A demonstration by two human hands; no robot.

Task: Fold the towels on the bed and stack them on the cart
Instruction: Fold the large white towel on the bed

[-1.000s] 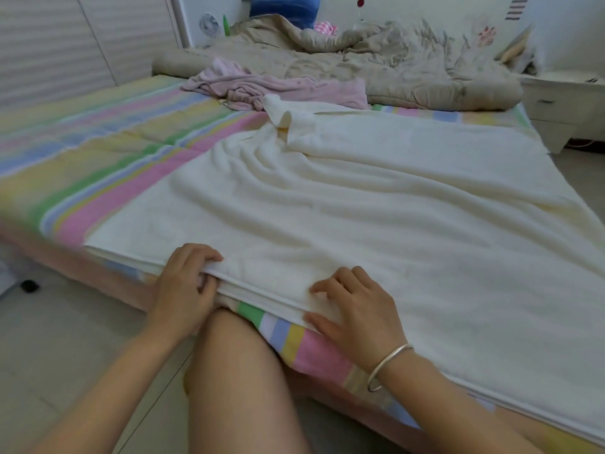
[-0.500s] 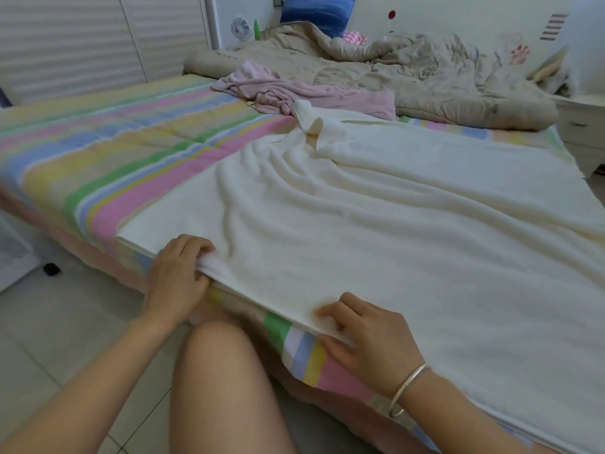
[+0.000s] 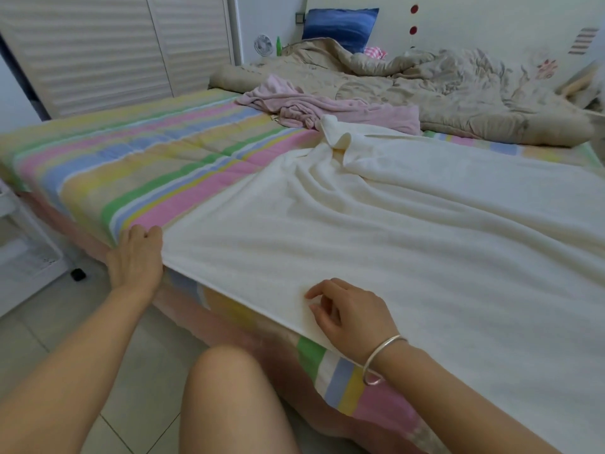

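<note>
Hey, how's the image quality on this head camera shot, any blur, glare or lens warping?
Head view: soft, even daylight with no hard shadows; the white towel is bright, but its folds still read and there is no glare. Head view again: the wide-angle lens makes the wardrobe slats lean and stretches the corners; the left hand and right hand look fairly sharp, the far duvet softer.

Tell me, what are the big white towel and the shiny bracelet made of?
The white towel looks like soft terry cloth, probably cotton: it is matte and fuzzy, with gentle wrinkles. The bracelet looks like polished metal, maybe silver: it is smooth and grey, with a bright gleam.
</note>
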